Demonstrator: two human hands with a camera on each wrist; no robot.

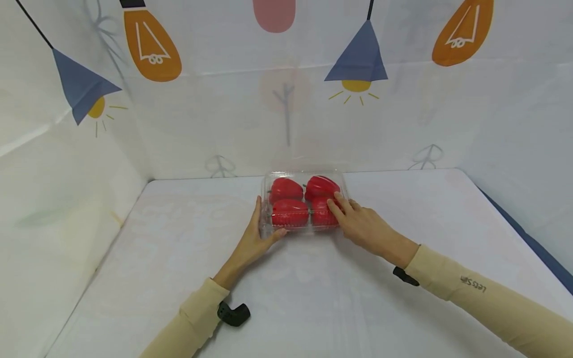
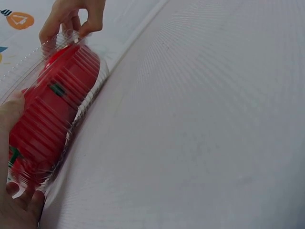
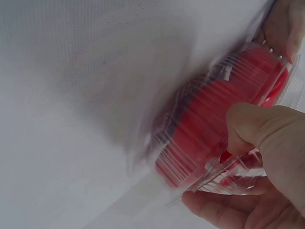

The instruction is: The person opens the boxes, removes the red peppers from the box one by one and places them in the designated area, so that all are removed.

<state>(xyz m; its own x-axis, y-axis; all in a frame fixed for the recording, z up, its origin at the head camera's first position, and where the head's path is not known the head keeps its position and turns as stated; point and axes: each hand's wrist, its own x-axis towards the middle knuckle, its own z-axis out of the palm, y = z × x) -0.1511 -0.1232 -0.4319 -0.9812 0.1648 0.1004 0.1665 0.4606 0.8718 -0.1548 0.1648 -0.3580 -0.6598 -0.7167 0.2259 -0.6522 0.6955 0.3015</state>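
A clear plastic clamshell box [image 1: 296,174] lies at the far middle of the white table with several red bell peppers [image 1: 290,213] inside. My left hand [image 1: 252,243] grips its left side, with the thumb along the front and the fingers at the side wall. At the right front corner, my right hand [image 1: 364,227] pinches the box's edge. The right wrist view shows that thumb [image 3: 245,129] bent over the ribbed plastic and a finger [image 3: 212,205] under the rim. Green stems [image 2: 58,88] show through the plastic in the left wrist view.
The white table [image 1: 286,298] ends at a pale cloth backdrop [image 1: 215,109] printed with lamps and bulbs, just behind the box. Cloth also hangs on the left and right sides. Black wrist devices [image 1: 234,314] are worn under both beige sleeves [image 1: 483,293].
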